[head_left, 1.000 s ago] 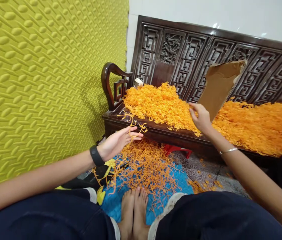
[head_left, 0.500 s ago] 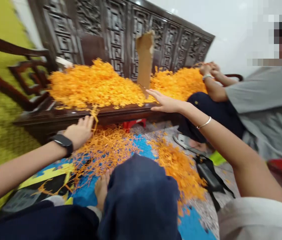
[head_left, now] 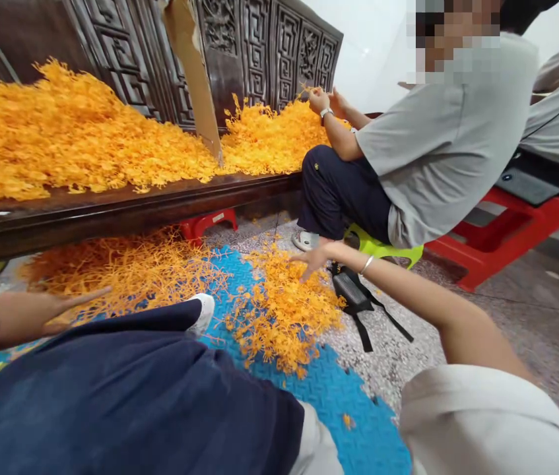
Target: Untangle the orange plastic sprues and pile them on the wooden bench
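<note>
My right hand (head_left: 316,257) hangs over a small heap of orange plastic pieces (head_left: 284,310) on the floor, fingers spread downward and holding nothing. My left hand (head_left: 56,307), a black band at its wrist, lies flat with fingers stretched beside a bigger heap of thin orange strands (head_left: 125,270) under the bench. A large pile of orange pieces (head_left: 76,142) covers the dark carved wooden bench (head_left: 125,208). A strip of brown cardboard (head_left: 193,66) stands upright in that pile.
A person in a grey shirt (head_left: 437,132) sits on a green stool (head_left: 383,247) at the right and handles pieces on the bench. A black strap bag (head_left: 353,293) lies on the floor. Red stools (head_left: 501,224) stand at the right; a blue foam mat (head_left: 333,396) covers the floor.
The view swung right and down. My right hand dropped from the bench edge to the floor heap. My left hand moved from the bench front down beside the strands.
</note>
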{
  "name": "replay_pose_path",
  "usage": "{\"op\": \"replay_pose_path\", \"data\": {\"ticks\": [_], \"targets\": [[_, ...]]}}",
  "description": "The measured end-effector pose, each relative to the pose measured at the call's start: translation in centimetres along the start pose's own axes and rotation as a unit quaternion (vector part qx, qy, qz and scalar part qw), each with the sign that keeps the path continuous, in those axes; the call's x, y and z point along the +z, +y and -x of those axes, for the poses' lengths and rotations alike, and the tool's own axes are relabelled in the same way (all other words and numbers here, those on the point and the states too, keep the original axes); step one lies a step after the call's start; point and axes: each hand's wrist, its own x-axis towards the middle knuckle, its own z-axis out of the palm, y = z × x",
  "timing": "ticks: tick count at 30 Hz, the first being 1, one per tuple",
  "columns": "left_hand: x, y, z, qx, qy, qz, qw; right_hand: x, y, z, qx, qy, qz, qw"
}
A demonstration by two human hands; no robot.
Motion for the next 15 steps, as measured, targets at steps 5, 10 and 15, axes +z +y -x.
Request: {"op": "replay_pose_path", "data": {"ticks": [5, 10, 15], "targets": [[-4.7, 2.2, -0.8, 0.024, -0.090, -0.146, 0.985, 8.2, 0.4, -1.9, 0.001, 0.050, -0.006, 0.999], [-6.7, 4.5, -0.6, 0.024, -0.094, -0.140, 0.985, 11.6, 0.1, -4.3, 0.043, 0.122, -0.005, 0.992], [-5.7, 3.9, -0.3, 0.002, -0.088, -0.160, 0.983, 9.1, 1.3, -5.3, -0.013, 0.070, 0.008, 0.997]]}}
